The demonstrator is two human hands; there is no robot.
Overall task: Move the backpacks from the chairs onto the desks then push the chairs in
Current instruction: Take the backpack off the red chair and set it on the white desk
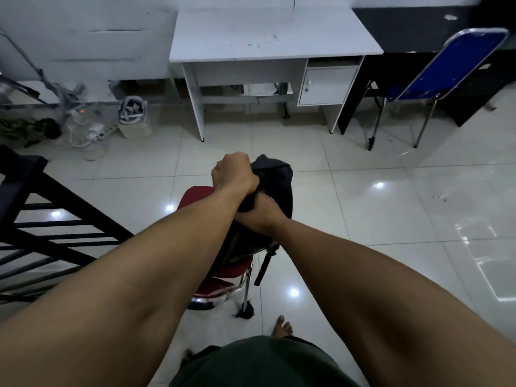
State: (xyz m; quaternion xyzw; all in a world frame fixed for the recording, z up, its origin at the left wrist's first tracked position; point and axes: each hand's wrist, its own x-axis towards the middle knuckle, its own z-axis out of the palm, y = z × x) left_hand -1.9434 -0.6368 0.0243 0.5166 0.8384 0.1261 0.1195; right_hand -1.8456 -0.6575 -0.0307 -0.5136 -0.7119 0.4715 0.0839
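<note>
A black backpack (275, 180) sits over a red folding chair (195, 195) in the middle of the tiled floor, right in front of me. My left hand (233, 173) is clenched on the backpack's top. Just below it, my right hand (258, 212) grips the same black fabric. My arms hide most of the chair seat and the lower bag. A white desk (273, 34) with a small cabinet stands against the far wall, its top bare. A blue folding chair (446, 68) stands to the right of it, at a black desk (413, 29).
A black metal railing (42, 227) runs along the left. Cables, a power strip and a small bag (134, 115) lie on the floor at the far left. Open tiled floor lies between me and the white desk. My bare foot (283, 326) is near the chair's leg.
</note>
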